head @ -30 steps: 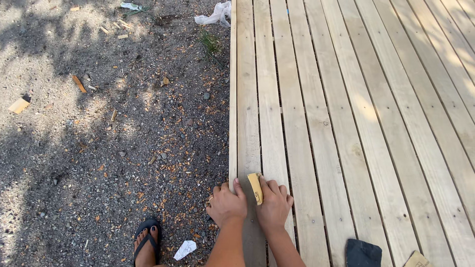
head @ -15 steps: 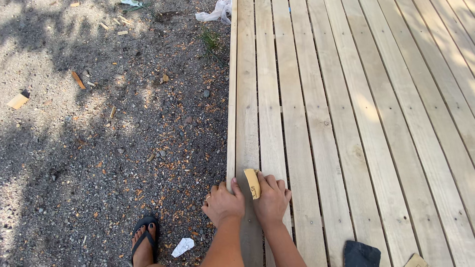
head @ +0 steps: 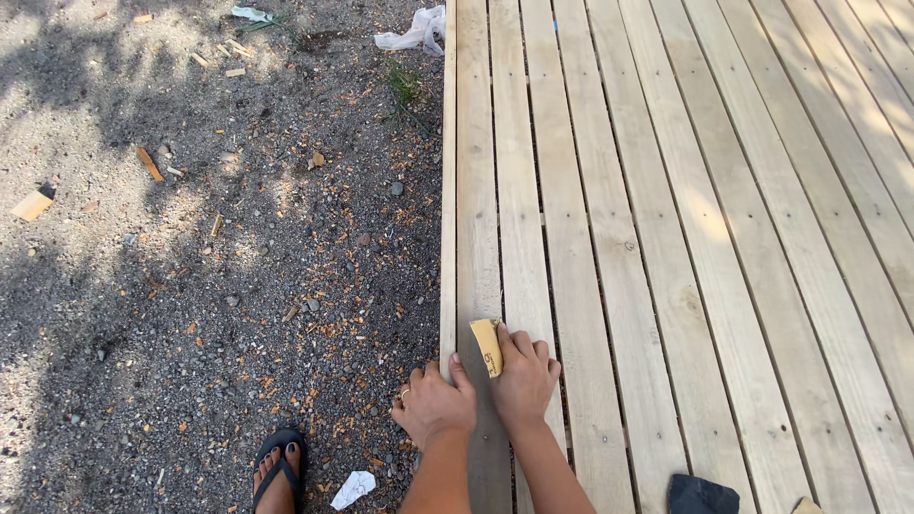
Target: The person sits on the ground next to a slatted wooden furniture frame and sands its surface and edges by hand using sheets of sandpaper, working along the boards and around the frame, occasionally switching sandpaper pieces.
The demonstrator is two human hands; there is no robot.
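Note:
A folded piece of tan sandpaper (head: pixel 486 345) is pressed flat on the outermost plank of a pale wooden deck (head: pixel 666 238) by my right hand (head: pixel 523 383), fingers over its near end. Just beside it, my left hand (head: pixel 434 405) rests on the deck's left edge board, fingers curled over the edge, a ring on one finger. Both forearms come in from the bottom of the head view.
Gravel ground (head: pixel 209 286) with wood chips and offcuts lies left of the deck. My foot in a black sandal (head: pixel 279 471) stands there, next to a white scrap (head: pixel 353 488). A dark object (head: pixel 703 495) sits on the deck at the bottom edge. A white rag (head: pixel 411 31) lies far ahead.
Both hands and the sandpaper have slid a little further up along the plank, away from me. The sandal foot has stayed put.

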